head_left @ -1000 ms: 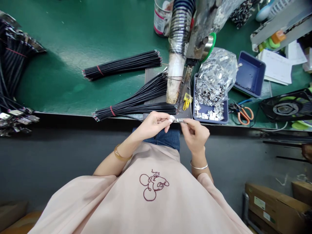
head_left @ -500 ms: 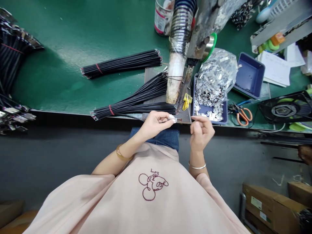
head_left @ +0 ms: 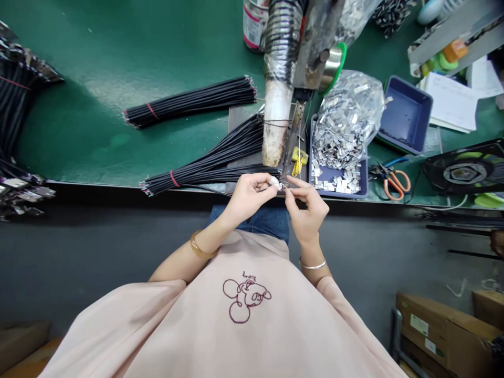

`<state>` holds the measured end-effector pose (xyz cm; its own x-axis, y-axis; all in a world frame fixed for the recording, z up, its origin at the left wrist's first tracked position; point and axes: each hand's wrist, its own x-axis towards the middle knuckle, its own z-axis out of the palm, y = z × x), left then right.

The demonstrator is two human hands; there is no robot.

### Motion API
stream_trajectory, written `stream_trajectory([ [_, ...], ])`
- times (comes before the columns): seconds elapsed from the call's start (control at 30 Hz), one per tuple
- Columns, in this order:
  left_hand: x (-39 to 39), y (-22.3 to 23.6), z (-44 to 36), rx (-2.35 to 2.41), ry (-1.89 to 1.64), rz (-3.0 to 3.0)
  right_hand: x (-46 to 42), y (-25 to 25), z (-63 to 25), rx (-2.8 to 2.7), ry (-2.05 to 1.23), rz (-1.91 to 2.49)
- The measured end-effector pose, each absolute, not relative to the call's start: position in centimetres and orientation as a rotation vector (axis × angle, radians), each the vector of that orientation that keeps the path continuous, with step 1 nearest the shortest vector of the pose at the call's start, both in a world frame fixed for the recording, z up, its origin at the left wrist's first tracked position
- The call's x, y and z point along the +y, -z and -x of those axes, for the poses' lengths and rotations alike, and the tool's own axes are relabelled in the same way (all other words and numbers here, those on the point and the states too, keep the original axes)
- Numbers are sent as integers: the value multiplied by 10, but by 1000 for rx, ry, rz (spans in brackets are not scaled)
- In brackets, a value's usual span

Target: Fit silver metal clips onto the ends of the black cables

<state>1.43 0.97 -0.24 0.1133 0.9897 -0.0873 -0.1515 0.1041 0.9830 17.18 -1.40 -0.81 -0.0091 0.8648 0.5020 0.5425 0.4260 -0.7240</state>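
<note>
At the table's front edge, my left hand (head_left: 252, 195) pinches a small metal connector (head_left: 281, 186) between thumb and forefinger, white covers on those fingertips. My right hand (head_left: 307, 206) is at the connector's right end, thumb and forefinger close around that spot; whatever they grip is too small to make out. Just behind my fingers lie black cables (head_left: 212, 160), tied with a red band and fanning toward a soldering fixture (head_left: 296, 139). A yellow clip (head_left: 299, 160) sits beside the fixture. To the right, a blue tray (head_left: 368, 181) holds loose metal connector shells (head_left: 340, 168) and a plastic bag of them.
A taped extraction hose (head_left: 274, 121) hangs over the work spot. Behind lies another cable bundle (head_left: 189, 102). Orange-handled pliers (head_left: 396, 185), a black fan (head_left: 460, 170) and a second blue tray (head_left: 405, 115) are on the right. Finished-looking cable bundles (head_left: 19, 84) lie far left.
My right hand has moved left, from beside the tray to the connector at my left fingertips. My left hand keeps its pinch. The view has shifted slightly.
</note>
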Motion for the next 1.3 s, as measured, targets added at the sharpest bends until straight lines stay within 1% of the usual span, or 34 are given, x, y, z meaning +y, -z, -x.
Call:
stream_trajectory([
  [0.2,14,3,-19,1081,-1169,-1041,-8,7,-165,-1628,-483,1271],
  [0.53,15,-3,-16,1065,-1144,-996,-8,-2,-166,-1686,-455,1218],
  [0.8,13,-1,-16,1082,-1065,-1092,-9,-1,-174,-1776,-431,1188],
  [1.07,13,-5,-18,1083,-1139,-1015,-6,-2,-172,-1786,-383,1148],
  [1.3,10,-1,-16,1080,-1042,-1117,-12,-1,-179,-1842,-475,1161],
])
